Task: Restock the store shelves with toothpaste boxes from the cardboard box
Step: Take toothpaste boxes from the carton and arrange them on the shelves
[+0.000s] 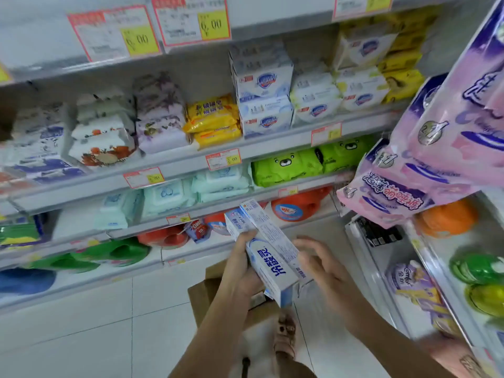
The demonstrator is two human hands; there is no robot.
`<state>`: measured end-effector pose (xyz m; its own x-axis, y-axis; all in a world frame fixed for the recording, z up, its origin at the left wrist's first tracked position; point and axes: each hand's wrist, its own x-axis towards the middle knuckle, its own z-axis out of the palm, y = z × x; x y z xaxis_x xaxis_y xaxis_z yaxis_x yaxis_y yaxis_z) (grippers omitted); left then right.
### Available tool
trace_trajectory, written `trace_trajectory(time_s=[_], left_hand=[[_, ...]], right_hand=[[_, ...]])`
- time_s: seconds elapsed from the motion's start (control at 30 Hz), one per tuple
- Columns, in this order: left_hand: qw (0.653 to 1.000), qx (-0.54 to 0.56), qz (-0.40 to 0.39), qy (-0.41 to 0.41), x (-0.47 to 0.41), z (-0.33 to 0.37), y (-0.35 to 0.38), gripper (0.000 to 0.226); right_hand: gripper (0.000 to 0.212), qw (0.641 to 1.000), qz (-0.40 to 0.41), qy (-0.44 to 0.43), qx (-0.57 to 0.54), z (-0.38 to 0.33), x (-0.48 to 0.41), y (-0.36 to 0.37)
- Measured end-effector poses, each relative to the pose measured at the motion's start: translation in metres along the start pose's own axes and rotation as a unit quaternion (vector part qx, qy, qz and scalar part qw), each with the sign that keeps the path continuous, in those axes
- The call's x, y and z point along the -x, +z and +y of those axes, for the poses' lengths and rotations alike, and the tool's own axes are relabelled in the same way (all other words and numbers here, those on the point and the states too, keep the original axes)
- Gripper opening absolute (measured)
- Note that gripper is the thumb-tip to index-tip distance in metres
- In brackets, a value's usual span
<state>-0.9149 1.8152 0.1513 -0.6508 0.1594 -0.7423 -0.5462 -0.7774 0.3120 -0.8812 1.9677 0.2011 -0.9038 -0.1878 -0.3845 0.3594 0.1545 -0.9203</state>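
My left hand (241, 264) grips a bundle of long white and blue toothpaste boxes (268, 251), held at an angle in front of the shelves. The boxes point up and away toward the lower shelf. My right hand (320, 264) hovers just right of the bundle with relaxed, spread fingers; it may touch the boxes' right side. The brown cardboard box (207, 293) stands on the floor below my hands, mostly hidden by my left arm.
Store shelves (191, 165) hold soap bars, wet wipes and detergent bottles, with price tags along the edges. A second rack (425, 268) at right carries pink bags and bottles. White tiled floor (95, 323) spreads at left. My sandalled foot (285, 336) stands beside the cardboard box.
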Motion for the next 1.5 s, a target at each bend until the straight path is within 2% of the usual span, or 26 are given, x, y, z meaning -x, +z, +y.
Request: trace_trajectory(time_s=[0.03,0.07,0.13,0.17,0.23,0.37,0.4,0.5,0.57,0.63,0.7,0.73,0.83,0.9,0.93,0.97,1.03,1.17,1.27,1.33,1.37,1.4,1.5], left_hand=[[0.999,0.002,-0.034,-0.003,0.009,0.006,0.006,0.022],[0.998,0.002,-0.056,0.003,0.016,0.012,0.01,0.03],[0.996,0.0,-0.081,0.023,0.024,0.019,0.012,0.065],[0.995,-0.001,-0.099,0.021,0.029,0.021,0.016,0.081],[0.991,0.005,-0.134,0.02,0.039,0.029,0.02,0.095],[0.975,-0.001,-0.211,0.071,0.06,0.04,0.03,0.086],[0.97,-0.005,-0.23,0.084,0.066,0.042,0.035,0.079],[0.957,-0.027,-0.272,0.098,0.082,0.047,0.05,0.066],[0.957,-0.031,-0.271,0.1,0.09,0.053,0.056,0.07],[0.956,-0.065,-0.258,0.119,0.097,0.062,0.062,0.077],[0.958,-0.08,-0.244,0.127,0.1,0.073,0.062,0.069],[0.96,-0.077,-0.235,0.131,0.103,0.078,0.06,0.067],[0.966,-0.047,-0.212,0.139,0.1,0.093,0.057,0.091],[0.963,-0.026,-0.229,0.139,0.097,0.102,0.053,0.082],[0.961,-0.021,-0.237,0.143,0.097,0.106,0.051,0.071],[0.961,-0.014,-0.235,0.144,0.096,0.109,0.048,0.065],[0.966,-0.008,-0.224,0.126,0.099,0.11,0.041,0.069],[0.979,-0.035,-0.189,0.063,0.11,0.113,0.038,0.061],[0.981,-0.092,-0.168,0.043,0.116,0.117,0.051,0.056],[0.982,-0.111,-0.151,0.039,0.117,0.116,0.06,0.05],[0.982,-0.117,-0.144,0.036,0.116,0.115,0.065,0.048],[0.982,-0.124,-0.142,0.031,0.116,0.113,0.068,0.048],[0.976,-0.161,-0.144,0.031,0.114,0.107,0.077,0.057]], right_hand=[[0.023,0.998,0.006,0.052,-0.04,-0.011,0.0,-0.003],[0.024,0.993,-0.012,0.102,-0.057,-0.02,-0.001,-0.006],[0.034,0.975,-0.074,0.188,-0.089,-0.035,-0.003,-0.007],[0.036,0.966,-0.097,0.211,-0.117,-0.042,-0.003,-0.007],[0.038,0.954,-0.131,0.212,-0.164,-0.057,-0.005,-0.009],[0.053,0.954,-0.194,0.139,-0.183,-0.082,-0.002,-0.014],[0.058,0.959,-0.192,0.125,-0.164,-0.086,-0.001,-0.013],[0.052,0.982,-0.151,0.071,-0.087,-0.101,0.003,-0.01],[0.055,0.985,-0.143,0.054,-0.074,-0.111,0.005,-0.009],[0.069,0.984,-0.146,0.053,-0.084,-0.12,0.005,-0.01],[0.077,0.982,-0.154,0.047,-0.101,-0.127,0.006,-0.012],[0.078,0.982,-0.155,0.042,-0.104,-0.129,0.006,-0.012],[0.068,0.985,-0.146,0.027,-0.083,-0.133,0.01,-0.016],[0.043,0.984,-0.142,0.038,-0.101,-0.133,0.01,-0.02],[0.04,0.982,-0.142,0.047,-0.115,-0.132,0.007,-0.023],[0.044,0.982,-0.139,0.051,-0.12,-0.132,0.006,-0.025],[0.059,0.981,-0.127,0.055,-0.133,-0.131,0.002,-0.027],[0.072,0.971,-0.102,0.054,-0.207,-0.133,-0.004,-0.028],[0.061,0.944,-0.123,0.023,-0.307,-0.137,-0.006,-0.028],[0.041,0.932,-0.114,0.011,-0.345,-0.14,-0.006,-0.029],[0.036,0.931,-0.1,0.009,-0.35,-0.14,-0.007,-0.029],[0.04,0.935,-0.09,0.011,-0.344,-0.14,-0.006,-0.03],[0.061,0.965,-0.044,0.051,-0.253,-0.141,-0.007,-0.032]])
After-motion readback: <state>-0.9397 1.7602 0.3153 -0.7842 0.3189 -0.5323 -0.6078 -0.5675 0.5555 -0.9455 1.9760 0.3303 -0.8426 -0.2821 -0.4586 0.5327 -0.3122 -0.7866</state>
